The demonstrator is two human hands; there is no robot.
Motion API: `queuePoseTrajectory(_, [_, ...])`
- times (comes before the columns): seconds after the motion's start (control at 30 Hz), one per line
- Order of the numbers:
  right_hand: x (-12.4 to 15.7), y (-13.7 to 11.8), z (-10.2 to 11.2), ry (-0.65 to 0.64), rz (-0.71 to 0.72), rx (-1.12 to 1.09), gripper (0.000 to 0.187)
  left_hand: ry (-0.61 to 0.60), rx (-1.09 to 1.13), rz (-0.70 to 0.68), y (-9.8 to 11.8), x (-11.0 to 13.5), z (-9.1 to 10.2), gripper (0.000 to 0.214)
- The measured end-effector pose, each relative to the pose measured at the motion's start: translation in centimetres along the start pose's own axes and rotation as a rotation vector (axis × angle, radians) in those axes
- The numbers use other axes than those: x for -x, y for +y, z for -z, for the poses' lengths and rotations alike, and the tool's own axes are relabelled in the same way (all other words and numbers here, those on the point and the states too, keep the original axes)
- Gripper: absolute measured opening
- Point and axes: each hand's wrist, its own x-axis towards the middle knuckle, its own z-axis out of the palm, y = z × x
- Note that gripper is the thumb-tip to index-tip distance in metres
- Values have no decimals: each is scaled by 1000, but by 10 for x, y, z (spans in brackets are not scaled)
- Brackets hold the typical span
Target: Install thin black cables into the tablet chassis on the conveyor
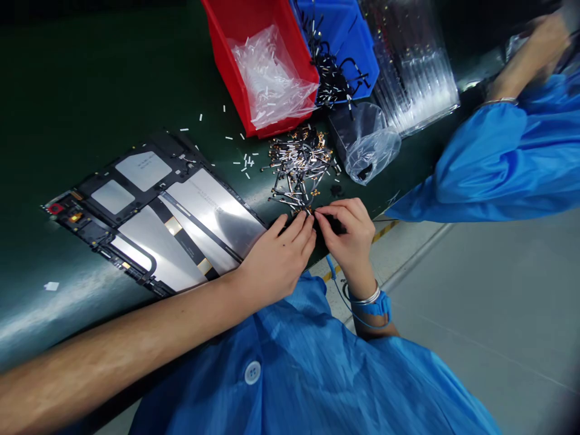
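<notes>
My left hand [278, 257] and my right hand [348, 235] meet at the near edge of the dark green table [90, 78], fingertips pinched together on a small thin part taken from the pile of small cable-like parts [296, 166] just beyond them. The part itself is too small to name. An opened tablet frame [154, 211] with silver panels lies flat to the left, beside my left hand. My right wrist wears a blue strap with a coiled cord [374, 302].
A red bin [258, 60] holding a clear bag, a blue bin [344, 42] with black cables, a crumpled clear bag [367, 142] and a clear plastic tray stack [412, 66] stand at the back. A co-worker's blue sleeve [498, 163] reaches in at right.
</notes>
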Motion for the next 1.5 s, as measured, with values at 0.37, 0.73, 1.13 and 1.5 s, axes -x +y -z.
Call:
queuePoseTrajectory(0.37, [0, 4, -1, 10, 36, -40, 11, -7, -7, 3, 0, -1, 1, 52])
queuePoseTrajectory(0.73, [6, 5, 13, -87, 331, 297, 29, -29, 4, 9, 1, 0, 3, 52])
queuePoseTrajectory(1.13, [5, 8, 29, 33, 95, 68, 16, 270, -75, -33, 1, 18, 26, 34])
queuePoseTrajectory(1.5, [-14, -26, 24, -383, 341, 405, 12, 162, 122, 105, -15, 67, 23, 35])
